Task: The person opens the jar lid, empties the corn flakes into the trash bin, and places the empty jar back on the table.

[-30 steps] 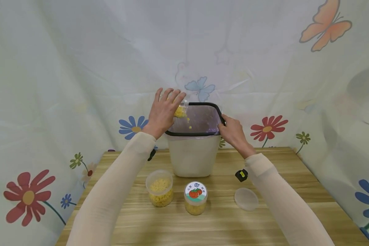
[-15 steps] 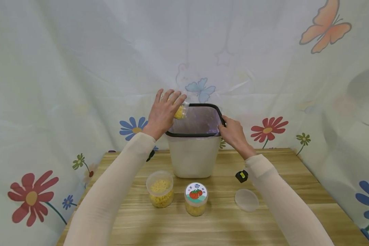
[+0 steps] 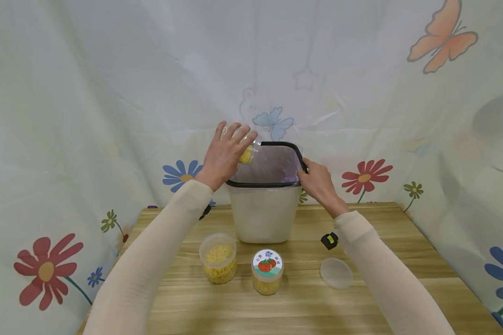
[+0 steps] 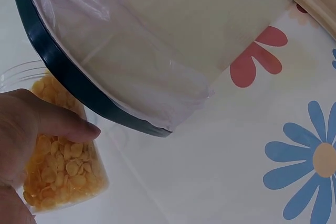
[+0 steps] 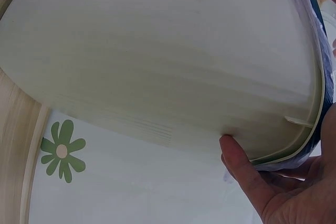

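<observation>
My left hand (image 3: 223, 156) grips a clear plastic jar (image 3: 248, 152) of yellow flakes, tilted with its mouth over the left side of a white trash bin (image 3: 264, 216). In the left wrist view, the thumb lies across the jar's side and plenty of yellow flakes (image 4: 71, 169) show inside. A thin purplish bag (image 4: 121, 51) lines the bin beneath its dark rim (image 3: 268, 184). On the right, my right hand (image 3: 318, 180) holds the bin's rim, its thumb (image 5: 234, 153) against the outer wall. The bin's bottom inside is hidden.
Before the bin stand an uncovered tub (image 3: 219, 265) of yellow bits and a lidded jar (image 3: 267, 274) with a tomato label. A translucent lid (image 3: 336, 273) and a small black object (image 3: 329, 240) lie to the right on the wooden table (image 3: 302, 316).
My left hand has shifted slightly right and tipped the jar a little further. Yellow bits falling from its mouth one second ago are not visible now. My right hand stays on the rim.
</observation>
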Available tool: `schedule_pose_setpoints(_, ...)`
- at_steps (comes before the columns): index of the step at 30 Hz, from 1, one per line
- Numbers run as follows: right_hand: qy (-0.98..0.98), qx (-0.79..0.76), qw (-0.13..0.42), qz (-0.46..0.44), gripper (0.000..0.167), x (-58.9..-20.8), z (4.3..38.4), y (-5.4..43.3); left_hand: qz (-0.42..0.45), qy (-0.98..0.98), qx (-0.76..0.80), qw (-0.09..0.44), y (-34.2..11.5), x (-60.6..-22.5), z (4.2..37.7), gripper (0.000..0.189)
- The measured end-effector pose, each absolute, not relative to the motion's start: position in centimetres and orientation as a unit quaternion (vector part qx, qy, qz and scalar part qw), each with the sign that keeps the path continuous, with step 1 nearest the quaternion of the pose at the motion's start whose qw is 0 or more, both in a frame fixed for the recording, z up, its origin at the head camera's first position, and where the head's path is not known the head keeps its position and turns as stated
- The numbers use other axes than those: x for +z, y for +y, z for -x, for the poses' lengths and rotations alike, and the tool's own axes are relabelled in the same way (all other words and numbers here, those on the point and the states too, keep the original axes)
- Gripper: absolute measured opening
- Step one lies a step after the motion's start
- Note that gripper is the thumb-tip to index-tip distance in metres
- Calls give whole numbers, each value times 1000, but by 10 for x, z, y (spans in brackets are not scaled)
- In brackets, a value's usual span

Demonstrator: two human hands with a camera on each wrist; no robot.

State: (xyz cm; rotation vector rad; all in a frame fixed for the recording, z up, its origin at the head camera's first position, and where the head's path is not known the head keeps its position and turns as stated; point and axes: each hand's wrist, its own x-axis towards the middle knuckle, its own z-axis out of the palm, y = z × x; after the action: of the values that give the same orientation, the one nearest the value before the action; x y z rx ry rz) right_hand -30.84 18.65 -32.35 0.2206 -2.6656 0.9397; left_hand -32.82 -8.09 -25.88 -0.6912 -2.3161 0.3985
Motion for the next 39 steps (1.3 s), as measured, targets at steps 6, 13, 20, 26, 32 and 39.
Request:
schedule_pose_setpoints(6,-929,327,155,-79,55,-323,308,186,265,-888,156,341,-81,-259,328,80)
schedule_pose_setpoints(13,-929,332,146,-77,56,-324,308,186,262,-884,168,348,-81,-260,329,80)
schedule_pose_setpoints(20,-930,329,145,-77,55,-324,308,186,265,-877,181,357,-81,-258,329,77)
schedule_pose_setpoints(26,-929,331,145,-76,56,-325,309,186,269,-878,188,350,-81,-255,329,79)
schedule_pose_setpoints(32,-929,331,146,-77,55,-324,309,186,270,-874,203,348,-81,-254,328,79)
schedule_pose_setpoints(39,-930,330,145,-76,56,-324,309,187,270,-875,212,342,-80,-253,328,80)
